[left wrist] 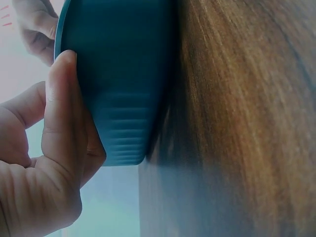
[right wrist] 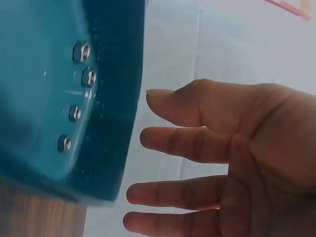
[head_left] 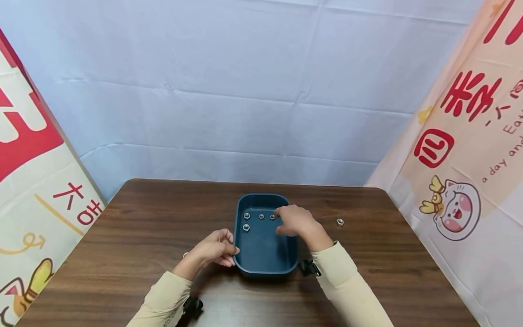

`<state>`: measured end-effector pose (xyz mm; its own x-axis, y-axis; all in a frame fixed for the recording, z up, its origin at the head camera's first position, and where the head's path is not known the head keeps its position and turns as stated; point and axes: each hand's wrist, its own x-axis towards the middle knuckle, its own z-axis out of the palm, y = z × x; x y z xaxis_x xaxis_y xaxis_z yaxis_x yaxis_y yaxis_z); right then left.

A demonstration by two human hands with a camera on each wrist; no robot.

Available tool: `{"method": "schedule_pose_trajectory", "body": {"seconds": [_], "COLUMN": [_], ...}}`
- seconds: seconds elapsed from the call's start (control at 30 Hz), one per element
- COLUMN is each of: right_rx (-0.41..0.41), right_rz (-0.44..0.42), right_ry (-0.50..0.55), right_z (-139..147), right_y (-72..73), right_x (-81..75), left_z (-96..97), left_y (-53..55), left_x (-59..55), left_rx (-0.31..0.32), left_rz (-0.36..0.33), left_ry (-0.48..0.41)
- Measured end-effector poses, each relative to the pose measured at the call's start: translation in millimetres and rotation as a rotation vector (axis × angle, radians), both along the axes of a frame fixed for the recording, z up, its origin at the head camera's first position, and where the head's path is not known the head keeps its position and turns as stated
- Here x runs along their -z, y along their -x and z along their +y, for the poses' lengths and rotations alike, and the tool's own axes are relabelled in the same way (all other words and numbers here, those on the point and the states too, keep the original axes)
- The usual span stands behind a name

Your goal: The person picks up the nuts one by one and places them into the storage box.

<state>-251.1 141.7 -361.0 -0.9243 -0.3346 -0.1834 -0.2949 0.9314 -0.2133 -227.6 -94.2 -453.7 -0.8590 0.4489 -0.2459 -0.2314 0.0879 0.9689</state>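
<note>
A dark teal rectangular tray (head_left: 267,274) lies on the table, with several metal hex nuts inside, one nut (head_left: 246,227) toward its left wall. At the tray's left side my left hand (head_left: 216,249) pinches the rim, thumb over the edge and fingers against the outer wall (left wrist: 123,64). Over the tray's right half hovers my right hand (head_left: 295,220), nothing held in it. In the right wrist view its fingers (right wrist: 173,192) are straight and spread, and the nuts, such as this nut (right wrist: 89,77), sit near the wall beyond the fingertips.
Another hex nut (head_left: 340,222) lies on the brown wooden table (head_left: 163,213), right of the tray. A pale cloth (head_left: 229,91) hangs behind the table's far edge, and printed banners (head_left: 449,190) stand at both sides.
</note>
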Motion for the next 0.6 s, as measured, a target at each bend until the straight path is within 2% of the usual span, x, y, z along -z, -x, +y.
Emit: {"method": "schedule_pose_trajectory", "body": {"seconds": [0.27, 0.5, 0.6], "right_rx": [-0.033, -0.025, -0.033], "right_rz": [0.009, -0.008, 0.011], "right_ry": [0.019, 0.048, 0.035], "right_z": [23, 46, 53], "right_y": [-1.1, -4.5, -4.7], "right_x": [-0.8, 2.6, 5.3], "left_z": [0.9, -0.1, -1.1], "left_y": [2.5, 4.8, 4.9], "left_x": [-1.6, 2.7, 4.1], "left_rx": [0.017, 0.02, 0.023], "left_rz": [-0.006, -0.012, -0.015], "left_ry": [-0.004, -0.02, -0.021]}}
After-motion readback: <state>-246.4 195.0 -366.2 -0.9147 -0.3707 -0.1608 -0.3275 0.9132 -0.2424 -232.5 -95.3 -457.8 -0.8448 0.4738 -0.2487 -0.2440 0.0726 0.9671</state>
